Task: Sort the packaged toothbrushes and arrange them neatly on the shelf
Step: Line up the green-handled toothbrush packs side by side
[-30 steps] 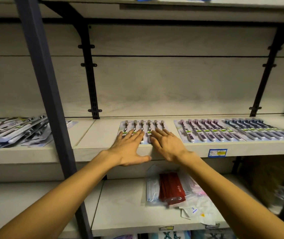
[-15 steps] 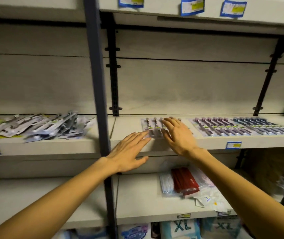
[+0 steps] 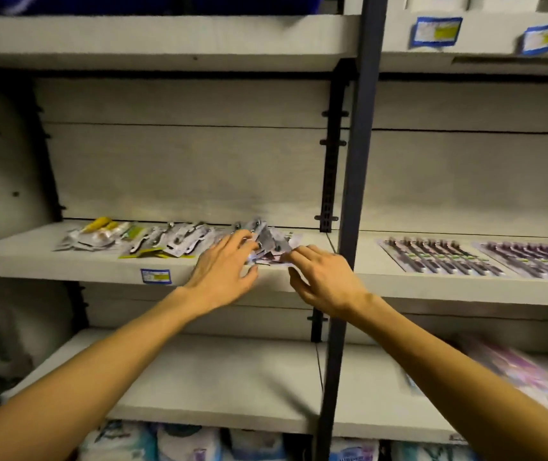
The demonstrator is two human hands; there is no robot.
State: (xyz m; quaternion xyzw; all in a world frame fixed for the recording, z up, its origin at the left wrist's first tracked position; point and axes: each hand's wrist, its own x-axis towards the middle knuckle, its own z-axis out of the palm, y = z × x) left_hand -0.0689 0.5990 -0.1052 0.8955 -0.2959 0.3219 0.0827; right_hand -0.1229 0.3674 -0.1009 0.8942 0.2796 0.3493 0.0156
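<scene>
Hands over an unsorted heap of packaged toothbrushes, head view. Left hand [image 3: 224, 272] lies across the right end of the loose pile [image 3: 262, 242] on the middle shelf [image 3: 49, 261], its fingers [image 3: 237, 239] spread and only slightly bent over the topmost packs; whether any single pack is pinched cannot be told through the motion blur. Right hand [image 3: 324, 277] reaches in from the other side, fingertips at the pile's near right corner, touching or about to touch the lowest pack; its fingers look loosely extended, with nothing visibly held. Approaching from both sides lets the hands gather the heap between them, which suits thin, slippery blister packs that slide over one another. The pile spreads leftward in overlapping, skewed packs [image 3: 172, 241], ending in a yellow-topped item [image 3: 99, 224] at the far left. Beyond the dark upright post [image 3: 355, 194], on the neighbouring shelf bay, two rows of sorted toothbrushes [image 3: 442, 257] lie flat, parallel and edge to edge, showing the target arrangement. Judged from this, sorting is partly done: the right bay is orderly, and the left heap awaits picking and transfer.
</scene>
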